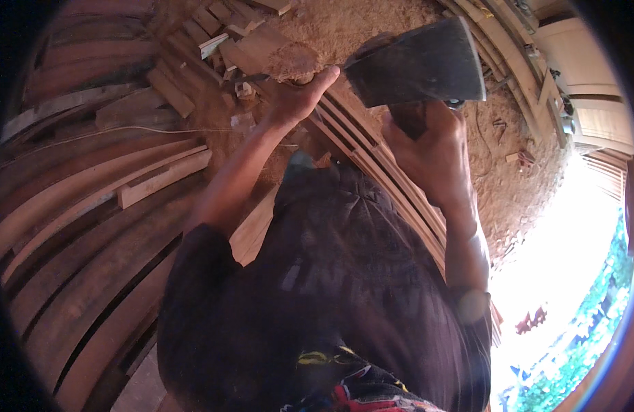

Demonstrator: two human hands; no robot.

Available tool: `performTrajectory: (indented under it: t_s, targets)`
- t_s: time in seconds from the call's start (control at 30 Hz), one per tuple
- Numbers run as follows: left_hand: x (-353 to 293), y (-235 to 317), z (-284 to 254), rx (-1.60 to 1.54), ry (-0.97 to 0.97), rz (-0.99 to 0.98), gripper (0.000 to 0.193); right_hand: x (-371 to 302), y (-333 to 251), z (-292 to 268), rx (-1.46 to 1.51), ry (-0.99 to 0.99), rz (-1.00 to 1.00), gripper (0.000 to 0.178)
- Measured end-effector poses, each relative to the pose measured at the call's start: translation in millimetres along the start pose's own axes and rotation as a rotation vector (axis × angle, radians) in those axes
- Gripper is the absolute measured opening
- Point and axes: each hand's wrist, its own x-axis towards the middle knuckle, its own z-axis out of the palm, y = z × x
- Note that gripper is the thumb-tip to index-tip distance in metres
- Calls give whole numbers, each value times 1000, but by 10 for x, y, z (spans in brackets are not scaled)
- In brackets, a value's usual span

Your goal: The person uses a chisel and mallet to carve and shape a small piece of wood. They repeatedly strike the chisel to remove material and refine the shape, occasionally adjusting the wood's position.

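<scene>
My right hand (430, 147) is closed round the dark handle of a broad, wedge-shaped black tool (420, 65). The tool is widest at its right end, which has a pale straight edge; its exact kind is unclear. Its narrow left end lies close to the thumb of my left hand (296, 99). That thumb points up and to the right, while the other fingers look curled and are mostly hidden. What they grip cannot be made out. Long narrow wood strips (375, 151) run slantwise below, between my two forearms.
Long boards (90, 199) are stacked along the left. Wood offcuts (207, 27) lie in a heap at the upper left, near a mound of sawdust (294, 60). Sawdust covers the ground (495, 151) on the right. More timber (512, 62) lines the upper right, and bright daylight enters below it.
</scene>
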Motion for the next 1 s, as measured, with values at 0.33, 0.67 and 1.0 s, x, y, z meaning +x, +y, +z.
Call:
performTrajectory:
  t_s: [0.33,0.67,1.0]
  targets:
    - [3,-88,95,-142,-87,101,12,-86,218,-41,-58,5,70,30]
    - [-58,-59,83,74,-146,169,13,56,-100,13,199,147,-85,25]
    - [-169,-287,64,520,-112,637,31,129,-329,-58,-134,-22,-288,21]
